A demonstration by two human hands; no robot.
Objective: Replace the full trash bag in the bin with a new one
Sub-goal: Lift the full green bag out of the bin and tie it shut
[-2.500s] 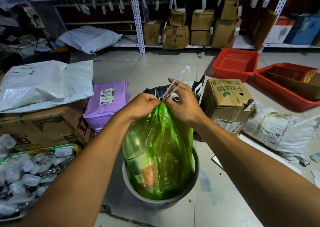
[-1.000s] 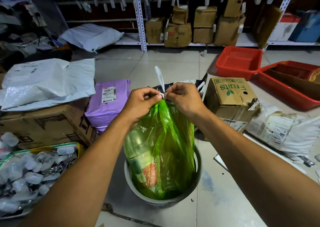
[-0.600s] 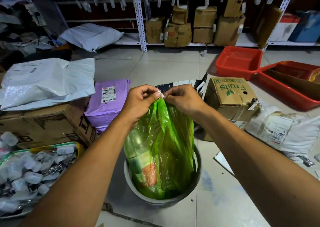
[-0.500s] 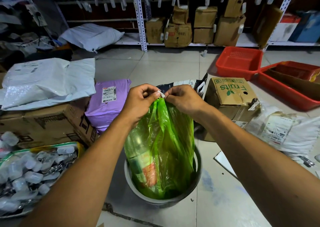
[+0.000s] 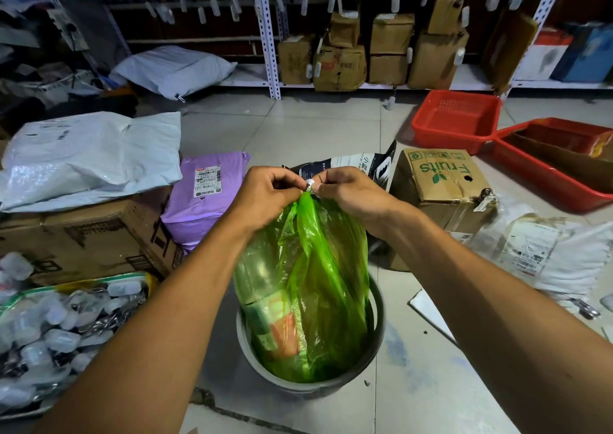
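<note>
A full green trash bag (image 5: 308,287) stands in a round grey bin (image 5: 376,344) on the tiled floor, its top gathered to a narrow neck. A white tie (image 5: 309,184) sits around that neck. My left hand (image 5: 265,194) pinches the tie from the left and my right hand (image 5: 348,191) pinches it from the right, fingertips almost meeting above the bag. A bottle and orange packaging show through the green plastic.
A cardboard box marked Fruits (image 5: 441,181) stands right of the bin, with a black-and-white pouch (image 5: 355,165) behind my hands. A purple parcel (image 5: 205,191), brown cartons (image 5: 83,238) and white mailers (image 5: 86,155) lie left. Red baskets (image 5: 457,118) sit far right, shelving behind.
The long loose end of the white tie that stuck up earlier is drawn down into a small knot at the bag's neck. Both hands have stayed together at the top.
</note>
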